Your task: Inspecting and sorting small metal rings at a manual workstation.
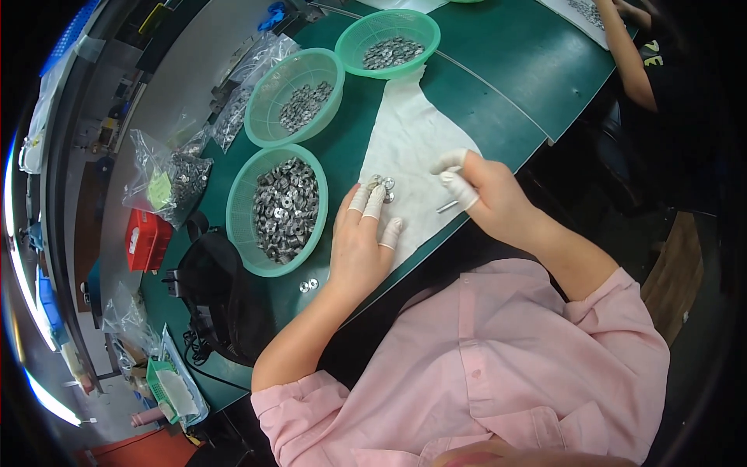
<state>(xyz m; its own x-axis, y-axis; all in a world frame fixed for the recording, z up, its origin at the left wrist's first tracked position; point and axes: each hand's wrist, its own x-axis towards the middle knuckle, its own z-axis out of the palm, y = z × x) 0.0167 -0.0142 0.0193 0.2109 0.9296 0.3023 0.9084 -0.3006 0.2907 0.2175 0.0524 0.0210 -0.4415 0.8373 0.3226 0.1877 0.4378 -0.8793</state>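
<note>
My left hand (pixel 361 241) lies on a white cloth (pixel 412 140), fingers stretched out and thumb apart, white cots on the fingertips. Its fingertips touch a few small round metal rings (pixel 389 196) with centre holes. To the right, my right hand (pixel 492 193) is raised over the cloth's edge with thumb and forefinger bent, also in white cots. A short, thin metal rod (pixel 447 206) sticks out from beneath this hand, which appears closed on it; its other end is hidden. Left of my left hand, a green mesh basket (pixel 233 206) is heaped with similar metal parts.
Two more green baskets (pixel 253 117) of metal parts stand farther back on the green table (pixel 498 70). Two loose rings (pixel 309 286) lie near a black bag (pixel 222 288). Plastic bags of parts (pixel 187 183) and a red bin (pixel 148 241) line the left. Another person's arm (pixel 626 58) is at far right.
</note>
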